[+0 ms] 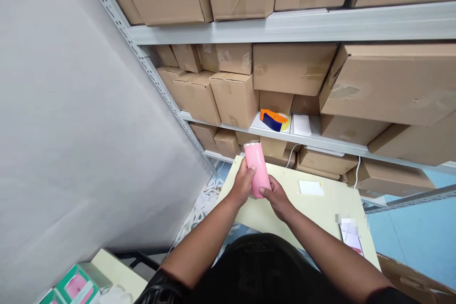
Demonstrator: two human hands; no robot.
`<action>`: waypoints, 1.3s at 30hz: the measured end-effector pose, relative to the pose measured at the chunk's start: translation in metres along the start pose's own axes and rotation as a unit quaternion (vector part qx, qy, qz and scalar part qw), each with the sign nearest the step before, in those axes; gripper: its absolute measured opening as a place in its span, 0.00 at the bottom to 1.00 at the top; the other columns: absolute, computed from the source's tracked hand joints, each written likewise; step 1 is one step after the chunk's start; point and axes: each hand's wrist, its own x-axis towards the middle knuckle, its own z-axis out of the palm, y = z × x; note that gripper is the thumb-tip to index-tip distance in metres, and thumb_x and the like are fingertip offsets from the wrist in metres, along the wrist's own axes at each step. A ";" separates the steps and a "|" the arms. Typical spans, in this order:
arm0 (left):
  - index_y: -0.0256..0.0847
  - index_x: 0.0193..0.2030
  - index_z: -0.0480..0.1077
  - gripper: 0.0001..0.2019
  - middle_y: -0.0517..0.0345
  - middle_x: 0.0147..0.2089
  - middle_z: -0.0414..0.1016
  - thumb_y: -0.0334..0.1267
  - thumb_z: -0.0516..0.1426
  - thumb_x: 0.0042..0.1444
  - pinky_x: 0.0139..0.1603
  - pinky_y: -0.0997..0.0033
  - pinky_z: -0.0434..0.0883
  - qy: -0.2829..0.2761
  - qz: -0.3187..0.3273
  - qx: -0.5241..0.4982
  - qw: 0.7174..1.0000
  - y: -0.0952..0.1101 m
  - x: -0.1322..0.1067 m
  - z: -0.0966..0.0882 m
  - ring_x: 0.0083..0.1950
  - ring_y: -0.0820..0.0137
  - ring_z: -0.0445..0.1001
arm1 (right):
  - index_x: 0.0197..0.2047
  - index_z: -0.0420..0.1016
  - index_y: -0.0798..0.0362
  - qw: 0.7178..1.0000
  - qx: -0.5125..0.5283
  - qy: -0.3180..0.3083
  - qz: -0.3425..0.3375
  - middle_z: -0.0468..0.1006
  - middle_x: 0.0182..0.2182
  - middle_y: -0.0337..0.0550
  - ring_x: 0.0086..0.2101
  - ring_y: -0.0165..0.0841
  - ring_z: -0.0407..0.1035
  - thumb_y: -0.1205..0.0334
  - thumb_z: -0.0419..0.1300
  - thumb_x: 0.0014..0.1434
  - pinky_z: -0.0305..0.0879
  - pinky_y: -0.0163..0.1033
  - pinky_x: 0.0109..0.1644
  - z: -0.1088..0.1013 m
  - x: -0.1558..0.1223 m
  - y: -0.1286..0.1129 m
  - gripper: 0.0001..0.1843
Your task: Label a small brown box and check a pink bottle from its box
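"Hands?"
"We note the left hand [243, 183] and right hand [280, 200] both gripping the pink tumbler [260, 166]."
"Its location?"
"We find it held above the cream table [322, 208]."

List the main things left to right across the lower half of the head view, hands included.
Green-and-pink rectangular boxes → thin white paper strips → left hand → glossy pink cylindrical tumbler → right hand → flat white rectangular item → flat, dark-edged rectangular phone.
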 end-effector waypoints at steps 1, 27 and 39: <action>0.42 0.59 0.66 0.29 0.51 0.50 0.77 0.60 0.58 0.60 0.48 0.63 0.74 -0.001 0.001 -0.004 1.000 0.000 0.000 -0.005 0.48 0.62 0.77 | 0.52 0.71 0.48 0.999 -0.027 0.035 -0.021 0.79 0.47 0.47 0.47 0.45 0.74 0.44 0.75 0.47 0.74 0.51 0.52 0.004 0.001 0.002 0.34; 0.41 0.58 0.68 0.31 0.48 0.52 0.79 0.55 0.68 0.53 0.51 0.62 0.75 -0.190 -0.002 -0.085 0.978 0.005 0.008 -0.095 0.50 0.59 0.78 | 0.48 0.71 0.47 0.961 -0.005 0.263 -0.085 0.77 0.45 0.42 0.43 0.39 0.71 0.53 0.78 0.44 0.70 0.43 0.47 0.125 -0.016 0.026 0.31; 0.40 0.56 0.68 0.32 0.49 0.49 0.78 0.55 0.69 0.51 0.48 0.63 0.74 -0.134 0.025 -0.045 0.990 -0.004 0.010 -0.066 0.49 0.60 0.78 | 0.55 0.70 0.47 0.962 -0.093 0.242 -0.080 0.77 0.49 0.45 0.47 0.44 0.71 0.50 0.74 0.47 0.71 0.47 0.50 0.091 -0.013 0.019 0.34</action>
